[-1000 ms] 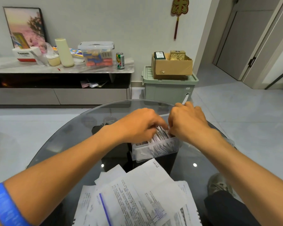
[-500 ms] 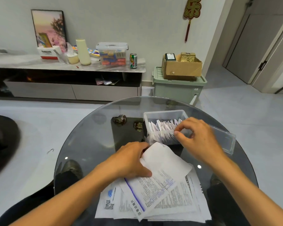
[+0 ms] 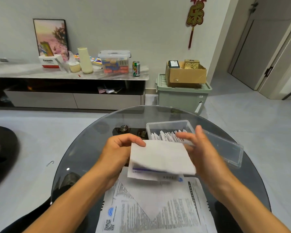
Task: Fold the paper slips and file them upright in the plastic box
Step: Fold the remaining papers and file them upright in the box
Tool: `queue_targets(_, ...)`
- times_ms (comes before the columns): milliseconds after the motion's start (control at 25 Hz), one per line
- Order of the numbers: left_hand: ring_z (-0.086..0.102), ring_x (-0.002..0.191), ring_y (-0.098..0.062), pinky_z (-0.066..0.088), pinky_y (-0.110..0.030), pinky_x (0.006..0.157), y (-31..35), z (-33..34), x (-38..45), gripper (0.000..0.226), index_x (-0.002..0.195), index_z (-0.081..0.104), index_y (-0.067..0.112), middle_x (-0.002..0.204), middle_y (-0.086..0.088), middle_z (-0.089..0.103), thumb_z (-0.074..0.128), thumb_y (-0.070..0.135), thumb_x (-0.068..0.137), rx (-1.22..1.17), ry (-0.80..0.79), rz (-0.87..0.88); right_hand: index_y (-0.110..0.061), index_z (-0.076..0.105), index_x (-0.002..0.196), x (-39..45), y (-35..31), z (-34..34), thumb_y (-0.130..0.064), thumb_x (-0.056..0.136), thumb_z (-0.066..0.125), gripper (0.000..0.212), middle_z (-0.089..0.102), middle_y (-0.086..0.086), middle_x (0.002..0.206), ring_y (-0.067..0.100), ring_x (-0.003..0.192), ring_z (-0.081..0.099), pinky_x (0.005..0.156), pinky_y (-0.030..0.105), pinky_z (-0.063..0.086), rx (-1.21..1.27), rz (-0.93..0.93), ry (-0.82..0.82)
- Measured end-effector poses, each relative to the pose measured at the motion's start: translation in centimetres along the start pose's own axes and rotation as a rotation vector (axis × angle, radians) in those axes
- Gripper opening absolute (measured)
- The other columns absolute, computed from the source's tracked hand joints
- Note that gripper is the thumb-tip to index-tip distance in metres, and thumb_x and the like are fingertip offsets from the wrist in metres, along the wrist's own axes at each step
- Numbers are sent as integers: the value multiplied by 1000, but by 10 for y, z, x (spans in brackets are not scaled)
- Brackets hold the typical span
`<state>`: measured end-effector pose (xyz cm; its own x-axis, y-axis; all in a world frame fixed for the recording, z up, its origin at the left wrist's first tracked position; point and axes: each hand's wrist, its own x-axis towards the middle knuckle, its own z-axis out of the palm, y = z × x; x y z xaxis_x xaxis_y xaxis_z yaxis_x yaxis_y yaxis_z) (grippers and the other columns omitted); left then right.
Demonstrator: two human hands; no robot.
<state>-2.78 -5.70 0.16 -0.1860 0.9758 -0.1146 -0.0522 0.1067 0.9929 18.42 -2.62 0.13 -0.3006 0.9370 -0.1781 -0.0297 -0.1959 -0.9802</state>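
Clear plastic box (image 3: 168,126) holds upright folded slips (image 3: 168,136) on a round glass table (image 3: 84,148); left hand (image 3: 118,148) pinches a folded paper slip (image 3: 160,157), right hand (image 3: 196,145) blurred, fingers extended.

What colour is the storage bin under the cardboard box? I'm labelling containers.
Pale green bin, seen in the head view.

Grey tiled floor (image 3: 242,132), pale wall (image 3: 124,22). Low TV cabinet (image 3: 71,78) along wall; green storage bin (image 3: 181,96) beside it; doors (image 3: 252,52) right.
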Motion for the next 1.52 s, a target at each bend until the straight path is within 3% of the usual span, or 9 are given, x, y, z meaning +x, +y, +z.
queue_targets(240,65,67,-20,52,-29,57,2,4,0,31,82,75,8,82,-11,72,45,2,84,-287,-106,-27,-15,59,123,8,9,2,2,85,67,43,58,18,86,27,69,59,61,35,52,75,36,18)
queue_targets(320,66,76,-19,50,-30,64,2,3,0,29,93,75,10,92,-9,73,52,17,78,-371,-183,-42,-14,59,120,8,7,2,3,86,65,39,62,16,84,24,64,59,58,34,53,179,10,33)
queue_targets(440,67,80,-16,52,-25,66,-10,6,1,16,92,77,22,96,-3,75,72,18,78,-5,-76,46,-13,61,117,7,9,8,1,84,66,36,70,10,85,19,63,64,55,32,53,239,-16,6)
queue_targets(600,70,102,-16,53,-26,87,-12,10,-5,29,105,77,22,105,0,77,62,43,91,69,-189,71,-9,62,115,6,11,13,-6,74,71,42,72,13,87,21,61,65,49,29,52,246,-57,-1)
queue_targets(960,73,79,-19,58,-27,66,-7,13,-8,30,75,79,14,90,-7,77,66,-12,82,-19,-85,89,-27,63,107,2,13,20,-1,81,75,38,69,12,107,26,77,67,64,38,58,-139,-142,15)
queue_targets(1040,72,80,-19,56,-24,62,-8,14,-7,29,69,79,13,89,-6,77,67,-11,81,-22,-75,114,-11,61,100,1,10,20,5,87,65,21,69,26,91,27,59,64,53,34,53,-81,-97,-62)
queue_targets(1200,59,68,-13,43,-22,59,-7,10,-7,20,80,80,8,75,-11,71,65,18,72,-68,-236,78,-7,65,97,3,9,14,7,90,58,16,69,17,72,18,49,55,47,26,49,4,-94,68)
queue_targets(1400,65,63,-13,52,-20,60,-15,16,-6,19,76,80,13,70,-10,73,75,-5,78,1,-44,46,-1,70,100,3,9,18,-33,93,59,35,68,17,78,21,59,62,54,32,54,232,-11,7)
queue_targets(1520,67,60,-15,56,-21,62,-15,16,-5,15,79,78,8,68,-13,72,75,-7,77,-77,10,24,-1,71,92,1,12,22,-23,84,68,24,66,17,76,21,63,64,56,29,56,154,-6,-26)
